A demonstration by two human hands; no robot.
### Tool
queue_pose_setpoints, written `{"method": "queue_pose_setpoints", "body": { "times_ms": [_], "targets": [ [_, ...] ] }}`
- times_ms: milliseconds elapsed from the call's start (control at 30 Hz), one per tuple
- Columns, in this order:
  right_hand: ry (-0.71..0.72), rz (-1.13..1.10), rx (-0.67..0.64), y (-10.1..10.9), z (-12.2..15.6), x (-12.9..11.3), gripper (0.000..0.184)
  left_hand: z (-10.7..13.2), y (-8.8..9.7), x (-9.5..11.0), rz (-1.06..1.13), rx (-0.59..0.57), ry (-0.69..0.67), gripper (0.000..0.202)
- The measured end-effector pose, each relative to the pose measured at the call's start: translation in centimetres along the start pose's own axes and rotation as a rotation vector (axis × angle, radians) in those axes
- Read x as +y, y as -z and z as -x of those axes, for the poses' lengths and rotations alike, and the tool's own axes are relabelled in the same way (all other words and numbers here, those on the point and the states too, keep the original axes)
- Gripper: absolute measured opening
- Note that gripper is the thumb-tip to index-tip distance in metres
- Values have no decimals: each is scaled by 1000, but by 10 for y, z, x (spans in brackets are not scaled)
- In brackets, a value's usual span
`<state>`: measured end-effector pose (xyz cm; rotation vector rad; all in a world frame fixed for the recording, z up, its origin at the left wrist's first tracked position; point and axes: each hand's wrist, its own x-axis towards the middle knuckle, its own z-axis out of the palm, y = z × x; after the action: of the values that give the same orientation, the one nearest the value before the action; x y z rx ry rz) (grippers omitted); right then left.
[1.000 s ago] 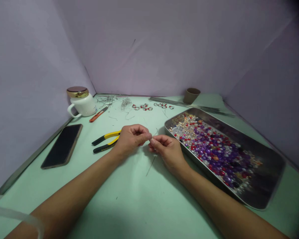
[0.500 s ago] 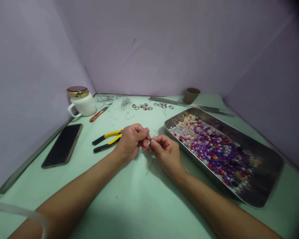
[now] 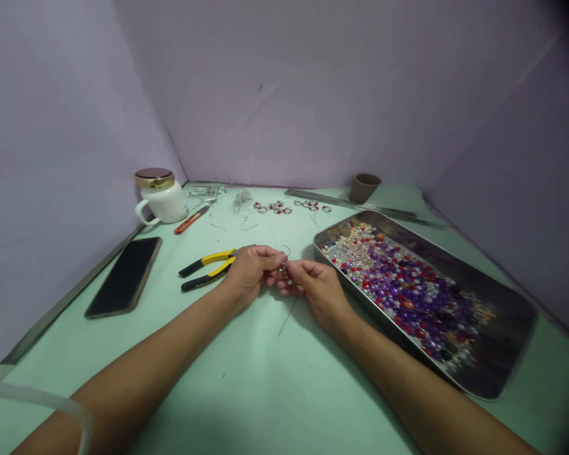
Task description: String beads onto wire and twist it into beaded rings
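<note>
Over the middle of the green tabletop, my left hand [image 3: 253, 273] and my right hand [image 3: 315, 289] meet, fingertips pinched close together. Between them is a thin wire [image 3: 288, 316]; one end curls up above the fingertips and a straight tail hangs below. Small shiny beads seem to sit on it at the fingers, partly hidden. Beside my left hand lie pliers [image 3: 207, 270] with yellow and black handles, their jaws partly behind the hand. A metal tray [image 3: 497, 373] of mixed purple, red, white and gold beads [image 3: 408, 291] stands right of my right hand.
A phone [image 3: 123, 277], a white lidded mug [image 3: 164, 201] and an orange cutter [image 3: 192, 220] lie at left. Toward the back are wire scraps [image 3: 241, 200], several beaded rings [image 3: 277, 207], long straight wires [image 3: 341, 201] and a brown cup [image 3: 365, 188]. Walls enclose the table.
My hands stay pinched on the wire, the fingertips shifting slightly; shiny beads now show between them. The whole view has shifted a little.
</note>
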<state>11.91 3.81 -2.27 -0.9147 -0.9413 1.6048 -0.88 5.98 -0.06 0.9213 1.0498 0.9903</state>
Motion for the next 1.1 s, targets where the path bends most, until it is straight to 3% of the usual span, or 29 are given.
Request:
{"method": "queue_pose_setpoints", "body": {
  "times_ms": [167, 400, 1100],
  "targets": [
    [-101, -102, 0, 3, -2, -4, 29, -7, 9, 2, 87, 41, 73, 15],
    [-69, 3, -55, 4, 1, -2, 31, -8, 9, 0, 77, 37, 61, 17],
    [-106, 106, 20, -2, 2, -5, 22, -8, 6, -10, -31, 31, 8, 22]
  ]
}}
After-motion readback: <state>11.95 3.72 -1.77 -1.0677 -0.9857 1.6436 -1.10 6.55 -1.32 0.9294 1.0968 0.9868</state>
